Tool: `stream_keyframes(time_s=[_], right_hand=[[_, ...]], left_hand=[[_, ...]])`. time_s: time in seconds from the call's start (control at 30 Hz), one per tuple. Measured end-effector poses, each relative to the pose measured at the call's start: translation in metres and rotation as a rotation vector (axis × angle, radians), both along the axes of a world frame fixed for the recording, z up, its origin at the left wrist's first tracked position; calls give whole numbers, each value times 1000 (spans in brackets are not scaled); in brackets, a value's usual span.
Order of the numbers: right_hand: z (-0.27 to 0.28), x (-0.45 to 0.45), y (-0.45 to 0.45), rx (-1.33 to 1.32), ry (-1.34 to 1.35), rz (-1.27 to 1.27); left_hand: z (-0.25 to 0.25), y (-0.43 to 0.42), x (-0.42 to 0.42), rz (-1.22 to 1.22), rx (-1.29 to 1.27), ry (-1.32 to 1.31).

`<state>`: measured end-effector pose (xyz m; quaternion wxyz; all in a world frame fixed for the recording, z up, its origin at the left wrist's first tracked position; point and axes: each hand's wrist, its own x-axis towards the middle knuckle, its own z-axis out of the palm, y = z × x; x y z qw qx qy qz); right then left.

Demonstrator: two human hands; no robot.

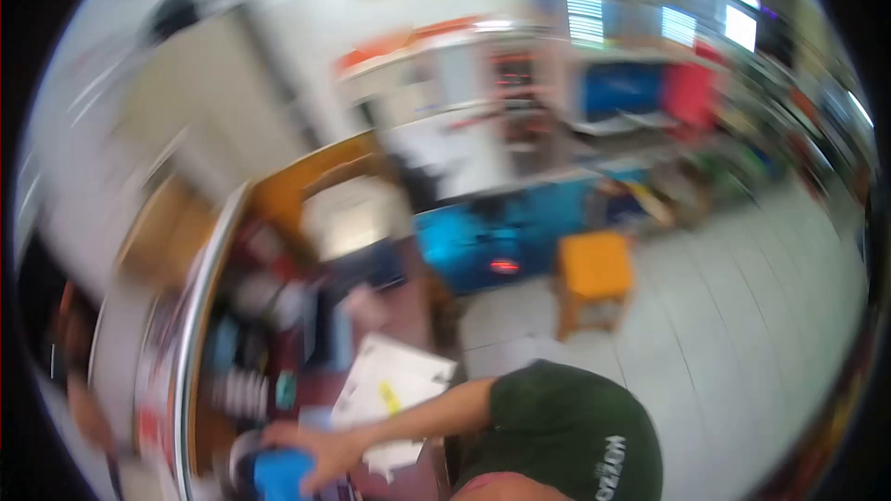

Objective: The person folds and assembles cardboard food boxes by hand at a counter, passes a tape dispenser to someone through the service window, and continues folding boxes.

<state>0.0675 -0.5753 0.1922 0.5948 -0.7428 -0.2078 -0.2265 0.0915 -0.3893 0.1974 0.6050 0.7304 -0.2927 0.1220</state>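
My right hand [320, 453], at the end of a bare forearm and dark green sleeve, reaches across to the lower left. Its fingers and thumb straddle a blue object [281, 475], whose kind is blurred. Close beside that is a rounded dark and white thing [243, 459]. Under my forearm lies a white sheet or board [385, 390] with a yellow mark and small holes along its edges. A small teal item [286, 390] and a stack of pale rings or rolls [243, 393] are just beyond the hand. My left hand is out of view.
The cluttered desk [413, 301] has a raised metal-edged side [197, 343] at left. An orange stool [594, 264] stands on the tiled floor, near a blue panel [501, 237]. At the far left, a limb of another person [88, 413] shows.
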Motion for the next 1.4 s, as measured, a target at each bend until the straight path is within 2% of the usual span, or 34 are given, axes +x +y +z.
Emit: stream_keyframes(time_s=[0.03, 0.07, 0.13, 0.17, 0.2, 0.23, 0.27, 0.33, 0.4, 0.53, 0.6, 0.63, 0.7, 0.73, 0.8, 0.83, 0.9, 0.93, 0.97, 1.07, 1.2, 1.27, 1.33, 1.4], right_hand=[[-2, 10, -8, 5, -106, -88], [10, 12, -18, 47, 67, -53], [40, 30, -27, 86, -10, -49], [50, 47, -25, 17, -222, -157], [50, 77, -15, 162, -406, -192], [77, 98, -15, 225, -389, -17], [98, 110, -9, 316, -352, 32], [130, 147, 3, 444, -355, 66], [149, 191, 10, 405, -378, -77], [148, 277, 23, 421, -409, -114], [153, 286, 29, 394, -410, -184], [151, 295, 31, 469, -364, -141], [161, 285, 36, 621, -220, 34], [158, 295, 39, 615, -216, 40], [153, 323, 42, 593, -379, -147], [152, 333, 42, 635, -357, -152], [156, 343, 39, 604, -395, -201], [157, 347, 39, 579, -434, -258], [164, 339, 42, 619, -445, -139], [182, 349, 50, 643, -529, -57], [199, 303, 78, 737, -345, -30], [187, 267, 99, 731, -268, 32], [168, 235, 127, 634, -309, 352], [154, 176, 166, 385, -235, 469]], left_hand=[[10, -5, 4, -14, -36, 48], [21, -2, 3, -6, -86, 73], [46, 2, 0, -3, -204, 82], [55, 4, -3, -30, -298, 36], [62, 15, -16, 8, -319, 88], [53, 32, -22, -55, -339, 97], [47, 40, -38, -37, -311, 98], [8, 79, -71, -1, -255, 240], [-38, 106, -114, 154, -340, 381], [-119, 128, -212, 587, -519, 613], [-173, 145, -257, 642, -654, 677], [-188, 146, -266, 644, -662, 667], [-210, 144, -274, 642, -893, 677], [-221, 143, -282, 642, -1009, 690], [-240, 141, -294, 637, -1242, 708], [-250, 146, -295, 644, -1251, 709], [-269, 160, -285, 638, -942, 858], [-272, 162, -284, 640, -949, 857], [-265, 164, -281, 666, -891, 874], [-250, 171, -278, 677, -785, 896], [-240, 195, -296, 700, -672, 935], [-248, 210, -318, 730, -748, 932], [-255, 227, -330, 761, -837, 919], [-255, 248, -338, 837, -976, 812]])
